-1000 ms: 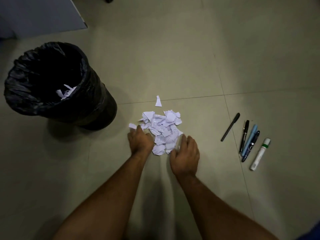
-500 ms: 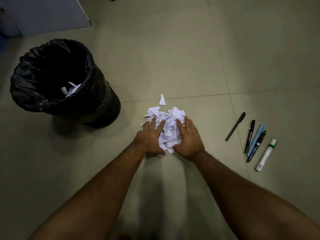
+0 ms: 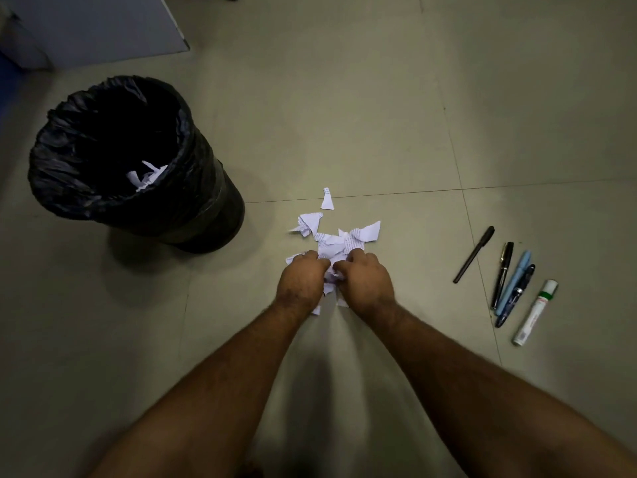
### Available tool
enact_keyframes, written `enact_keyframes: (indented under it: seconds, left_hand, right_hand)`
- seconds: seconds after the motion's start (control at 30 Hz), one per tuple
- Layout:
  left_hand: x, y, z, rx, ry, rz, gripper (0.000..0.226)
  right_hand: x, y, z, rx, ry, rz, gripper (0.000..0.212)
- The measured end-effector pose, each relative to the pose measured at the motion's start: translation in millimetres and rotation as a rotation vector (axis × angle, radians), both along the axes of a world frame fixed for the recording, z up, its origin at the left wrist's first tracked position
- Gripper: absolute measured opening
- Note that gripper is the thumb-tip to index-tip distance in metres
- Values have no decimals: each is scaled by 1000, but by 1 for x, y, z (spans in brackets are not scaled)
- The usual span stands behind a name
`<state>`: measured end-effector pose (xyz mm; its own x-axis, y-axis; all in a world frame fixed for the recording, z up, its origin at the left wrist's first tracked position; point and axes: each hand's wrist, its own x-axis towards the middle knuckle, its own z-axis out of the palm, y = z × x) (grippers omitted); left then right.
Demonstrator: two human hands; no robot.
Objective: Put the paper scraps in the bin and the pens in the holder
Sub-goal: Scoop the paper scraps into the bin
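White paper scraps [image 3: 339,240] lie in a heap on the floor in front of me. My left hand [image 3: 301,279] and my right hand [image 3: 367,279] are side by side on the near part of the heap, fingers curled shut around a bunch of scraps. One loose scrap [image 3: 327,199] lies apart, just beyond the heap. A black bin [image 3: 193,188] lined with a black bag stands to the left, with a few scraps inside [image 3: 146,175]. Several pens [image 3: 503,274] and a white marker [image 3: 534,312] lie in a row on the right. No holder is in view.
Beige floor tiles [image 3: 344,98] stretch all around. A pale panel or cabinet base [image 3: 96,29] stands at the back left.
Both hands slid in from the heap's near edge, pressed over it, then curled shut and pulled scraps together. The heap is smaller and more bunched.
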<state>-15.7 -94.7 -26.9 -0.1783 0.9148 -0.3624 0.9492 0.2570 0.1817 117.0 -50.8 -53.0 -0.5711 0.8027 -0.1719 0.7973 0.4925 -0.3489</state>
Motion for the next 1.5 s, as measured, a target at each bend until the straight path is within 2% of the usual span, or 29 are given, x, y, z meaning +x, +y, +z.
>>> enact_keyframes:
  seconds: [0.13,0.27,0.37,0.5,0.57,0.73,0.9,0.97,1.03,1.13,1.27,1.4,1.5]
  left_hand:
    - [-4,2,-2,130,-57,142,21]
    - [-10,6,8,277,-111,384,27]
    - [-14,14,26,288,-217,537,19]
    - [-24,25,52,287,-318,619,16]
    - [-33,29,79,316,-345,610,18]
    - [-66,32,170,488,-254,564,21]
    - [-129,26,248,687,-222,674,15]
    - [-158,22,263,736,-231,752,20]
    - [-185,13,271,705,-162,809,22]
    - [-210,1,264,566,-70,884,17]
    - [-237,-9,229,476,-86,891,15]
    - [-238,-4,219,462,-110,804,32]
    - [-233,1,223,427,29,734,29]
  right_hand:
    - [-2,1,-1,-70,51,-81,24]
    - [-3,9,7,-172,234,-311,24]
    - [-11,13,21,-202,336,-443,18]
    - [-33,22,54,-280,473,-598,17]
    - [-48,27,76,-273,542,-635,18]
    - [-99,36,152,-273,739,-660,20]
    - [-164,37,229,-269,889,-543,18]
    - [-188,34,248,-241,877,-469,15]
    - [-216,27,261,-220,803,-358,14]
    - [-251,21,264,-190,598,-185,14]
    - [-277,21,257,-89,282,-68,18]
    - [-277,21,251,-34,271,-91,25]
    - [-272,23,251,-41,330,-121,27]
